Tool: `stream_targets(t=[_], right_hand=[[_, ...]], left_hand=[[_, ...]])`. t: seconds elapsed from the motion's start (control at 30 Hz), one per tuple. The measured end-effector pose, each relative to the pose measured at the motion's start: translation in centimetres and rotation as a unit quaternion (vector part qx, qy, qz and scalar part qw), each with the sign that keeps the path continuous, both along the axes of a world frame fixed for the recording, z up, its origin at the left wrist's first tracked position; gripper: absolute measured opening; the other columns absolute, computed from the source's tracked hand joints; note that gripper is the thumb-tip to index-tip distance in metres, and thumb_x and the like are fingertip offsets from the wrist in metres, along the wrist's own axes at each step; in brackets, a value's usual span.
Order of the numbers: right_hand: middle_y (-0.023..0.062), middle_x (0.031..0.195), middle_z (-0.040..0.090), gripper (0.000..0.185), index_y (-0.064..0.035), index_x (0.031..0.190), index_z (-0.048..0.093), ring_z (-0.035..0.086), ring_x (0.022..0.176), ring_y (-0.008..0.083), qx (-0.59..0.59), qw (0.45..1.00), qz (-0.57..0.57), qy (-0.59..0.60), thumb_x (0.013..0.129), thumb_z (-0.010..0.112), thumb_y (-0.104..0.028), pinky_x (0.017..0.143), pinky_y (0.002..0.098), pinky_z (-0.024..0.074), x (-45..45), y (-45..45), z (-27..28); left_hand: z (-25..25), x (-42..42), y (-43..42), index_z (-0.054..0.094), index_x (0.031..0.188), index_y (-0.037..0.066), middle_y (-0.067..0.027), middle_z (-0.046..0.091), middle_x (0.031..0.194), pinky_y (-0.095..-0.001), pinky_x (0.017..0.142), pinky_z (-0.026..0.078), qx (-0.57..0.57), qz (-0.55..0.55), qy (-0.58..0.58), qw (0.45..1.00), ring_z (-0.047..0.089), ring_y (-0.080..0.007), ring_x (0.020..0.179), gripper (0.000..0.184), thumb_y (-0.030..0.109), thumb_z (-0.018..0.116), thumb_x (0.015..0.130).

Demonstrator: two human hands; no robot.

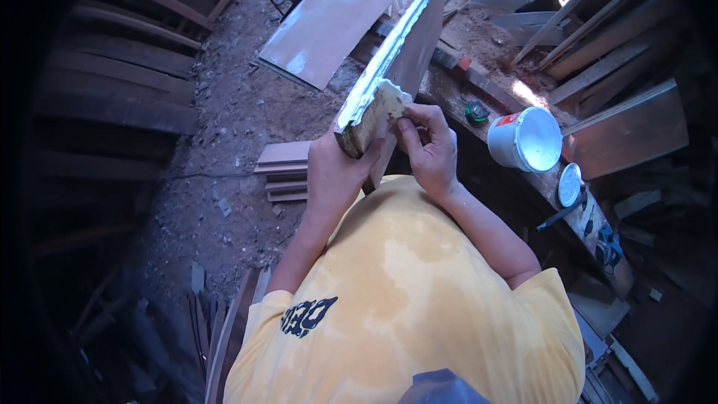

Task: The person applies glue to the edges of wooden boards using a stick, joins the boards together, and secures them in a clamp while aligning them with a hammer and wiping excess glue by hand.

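A long wooden panel (416, 49) stands on edge in front of my chest, its upper edge coated with white paste (393, 41). My left hand (333, 168) is wrapped round the panel's near end. Between the thumb and fingers of my right hand (431, 146) is a small, thin spreader (391, 102) with white paste along its top. The spreader is close beside the near end of the coated edge; whether it touches the panel is unclear.
To the right, a white bucket (526, 140), a round lid (570, 185) and a green-black tape measure (476, 111) rest on a bench. A large board (336, 15) lies ahead. Stacked boards (286, 164) are on the floor at left, with leaning planks (632, 60) at right.
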State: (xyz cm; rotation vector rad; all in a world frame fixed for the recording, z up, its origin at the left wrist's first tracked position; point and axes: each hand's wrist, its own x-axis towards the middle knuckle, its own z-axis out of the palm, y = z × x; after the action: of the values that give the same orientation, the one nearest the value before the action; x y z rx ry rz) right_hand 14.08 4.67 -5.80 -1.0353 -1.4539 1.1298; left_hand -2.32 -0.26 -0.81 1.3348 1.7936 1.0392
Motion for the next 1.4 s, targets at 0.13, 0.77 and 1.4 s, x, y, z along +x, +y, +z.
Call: stream_targets(t=[0.13, 0.77, 1.4], right_hand=[[0.0097, 0.097, 0.075, 0.018, -0.0015, 0.119, 0.062, 0.072, 0.085, 0.0115, 0.026, 0.998, 0.038, -0.043, 0.102, 0.066, -0.003, 0.07, 0.0269, 0.0578, 0.3, -0.5, -0.3], [-0.0002, 0.086, 0.055, 0.026, -0.0078, 0.124, 0.058, 0.058, 0.07, 0.0103, -0.257, 0.947, -0.012, 0.192, 0.11, 0.054, -0.03, 0.065, 0.0241, 0.0502, 5.1, 4.7, -2.3], [0.0085, 0.106, 0.046, 0.078, 0.0027, 0.138, 0.032, 0.048, 0.091, 0.0185, 0.133, 0.969, -0.145, -0.152, 0.082, 0.085, -0.013, 0.08, 0.0343, 0.0425, 3.0, -1.0, -0.7]], left_hand=[[0.9, -0.7, 0.1, 0.072, 0.113, -0.005, -0.0122, 0.077, 0.093, -0.0343, 0.075, 0.057, -0.021, -0.038, -0.037, 0.998, 0.071, -0.0136, 0.083, 0.032, 0.013, 0.079, 0.087], [0.4, -0.8, -0.6, 0.059, 0.137, -0.001, -0.0286, 0.072, 0.107, -0.0468, 0.088, 0.055, -0.017, -0.1, 0.023, 0.995, 0.069, -0.0477, 0.105, 0.054, 0.016, 0.076, 0.089], [6.3, 8.0, 10.0, 0.063, 0.111, -0.01, -0.0305, 0.069, 0.076, -0.0516, 0.075, 0.06, 0.064, -0.172, 0.124, 0.975, 0.073, -0.0455, 0.08, 0.046, 0.023, 0.078, 0.083]])
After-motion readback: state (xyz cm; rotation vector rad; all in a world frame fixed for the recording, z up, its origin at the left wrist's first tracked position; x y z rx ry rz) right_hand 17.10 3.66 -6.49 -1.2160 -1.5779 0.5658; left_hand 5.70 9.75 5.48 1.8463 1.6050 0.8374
